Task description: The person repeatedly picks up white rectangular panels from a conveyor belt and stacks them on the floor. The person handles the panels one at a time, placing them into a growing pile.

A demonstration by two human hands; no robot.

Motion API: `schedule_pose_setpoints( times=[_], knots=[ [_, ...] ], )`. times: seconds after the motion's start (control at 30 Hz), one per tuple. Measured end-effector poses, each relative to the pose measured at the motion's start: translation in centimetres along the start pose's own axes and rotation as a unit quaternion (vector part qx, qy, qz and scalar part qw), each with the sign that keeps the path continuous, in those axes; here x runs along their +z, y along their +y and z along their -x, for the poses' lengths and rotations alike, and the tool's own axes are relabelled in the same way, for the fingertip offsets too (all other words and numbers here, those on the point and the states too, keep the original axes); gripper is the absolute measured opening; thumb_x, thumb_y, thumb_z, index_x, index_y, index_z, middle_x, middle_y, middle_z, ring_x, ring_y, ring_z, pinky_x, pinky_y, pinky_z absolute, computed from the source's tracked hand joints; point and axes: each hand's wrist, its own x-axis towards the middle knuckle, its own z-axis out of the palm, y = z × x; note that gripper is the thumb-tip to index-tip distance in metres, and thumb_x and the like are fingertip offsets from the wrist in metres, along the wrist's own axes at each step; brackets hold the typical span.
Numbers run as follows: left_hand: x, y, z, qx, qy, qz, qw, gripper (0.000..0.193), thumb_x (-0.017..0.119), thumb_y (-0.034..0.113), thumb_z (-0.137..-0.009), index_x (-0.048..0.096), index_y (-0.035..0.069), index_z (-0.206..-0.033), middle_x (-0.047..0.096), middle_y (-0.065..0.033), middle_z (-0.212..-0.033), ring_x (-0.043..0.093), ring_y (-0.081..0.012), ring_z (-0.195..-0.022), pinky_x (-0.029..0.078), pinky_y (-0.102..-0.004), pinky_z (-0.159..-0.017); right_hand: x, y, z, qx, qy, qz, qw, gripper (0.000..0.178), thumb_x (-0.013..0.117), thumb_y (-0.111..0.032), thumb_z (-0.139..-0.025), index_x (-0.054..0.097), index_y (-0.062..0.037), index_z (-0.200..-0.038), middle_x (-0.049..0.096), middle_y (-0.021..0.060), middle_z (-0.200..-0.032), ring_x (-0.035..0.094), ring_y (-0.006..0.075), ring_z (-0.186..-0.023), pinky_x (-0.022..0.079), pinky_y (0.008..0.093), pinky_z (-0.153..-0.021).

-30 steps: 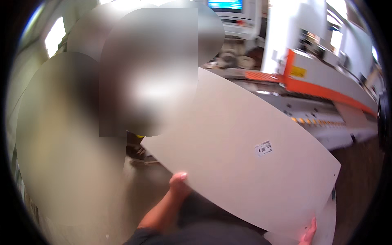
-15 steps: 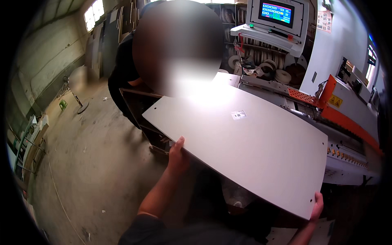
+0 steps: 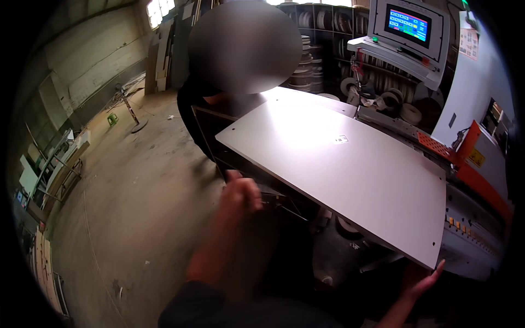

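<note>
A large pale board (image 3: pixel 355 180) with small holes near its corners slants across the middle of the view. A small printed label (image 3: pixel 341 139) lies on its upper face. My left hand (image 3: pixel 240 192) is off the board, just left of its long near edge; the fingers are loosely bent, slightly blurred, with nothing in them. At the near right corner my right hand (image 3: pixel 424 283) stays close against the board's end, fingers stretched out and not wrapped round it. Whether the palm touches the underside is hidden.
A co-worker (image 3: pixel 191 109) stands beyond the board's far left end. To the right is a machine with an orange guard (image 3: pixel 481 180) and a control screen (image 3: pixel 408 24). Rolls of edging (image 3: pixel 410 112) fill shelves behind. A green stool (image 3: pixel 112 119) stands on the floor at left.
My left hand has let go of the board's near edge and come away from it. My right hand has loosened from a grip on the corner to stretched fingers. The view has shifted left.
</note>
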Motion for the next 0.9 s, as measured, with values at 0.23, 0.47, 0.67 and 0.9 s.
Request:
schedule_pose_setpoints(
  times=[0.23, 0.47, 0.67, 0.9],
  knots=[
    [-6.3, 11.5, 1.8, 0.315, -0.161, 0.347, 0.868, 0.076, 0.025, 0.071, -0.105, 0.061, 0.014, -0.069, 0.061, -0.0026, -0.057, 0.052, -0.0129, -0.043, 0.047, -0.0301, -0.057, -5.4, 0.0, -0.2, -0.014, -0.16, 0.212, 0.964, 0.047, 0.061, -0.041, -0.103, 0.057, -0.0061, -0.134, 0.068, 0.0072, -0.117, 0.063, 0.0185, -0.102, 0.051, 0.0333, -0.087],
    [2.6, -3.1, -0.5, -0.097, -0.007, 0.003, 0.995, 0.06, 0.046, 0.058, -0.106, 0.064, 0.005, -0.084, 0.062, -0.0072, -0.062, 0.056, -0.015, -0.052, 0.044, -0.0288, -0.051, -2.9, 2.8, 1.4, -0.085, -0.037, 0.348, 0.933, 0.032, 0.065, -0.021, -0.102, 0.058, -0.0053, -0.129, 0.066, 0.0043, -0.1, 0.062, 0.0163, -0.083, 0.053, 0.032, -0.072],
    [5.3, -4.3, -3.5, -0.114, 0.046, 0.046, 0.991, 0.058, 0.049, 0.061, -0.104, 0.058, 0.008, -0.083, 0.055, -0.0037, -0.062, 0.05, -0.0134, -0.053, 0.041, -0.0295, -0.052, -0.6, 2.3, 1.9, -0.075, -0.025, 0.4, 0.913, 0.023, 0.067, -0.03, -0.103, 0.066, -0.007, -0.106, 0.061, -0.0021, -0.083, 0.054, 0.0096, -0.073, 0.042, 0.0258, -0.064],
    [6.2, -6.5, -6.5, -0.108, -0.011, 0.064, 0.992, 0.058, 0.052, 0.059, -0.104, 0.052, 0.011, -0.071, 0.048, -0.0008, -0.057, 0.045, -0.0123, -0.05, 0.036, -0.0289, -0.049, 1.3, 1.7, -1.9, -0.114, 0.012, 0.374, 0.92, 0.03, 0.067, -0.035, -0.103, 0.063, -0.0132, -0.083, 0.051, -0.0069, -0.069, 0.041, 0.0051, -0.06, 0.032, 0.0241, -0.057]
  ],
)
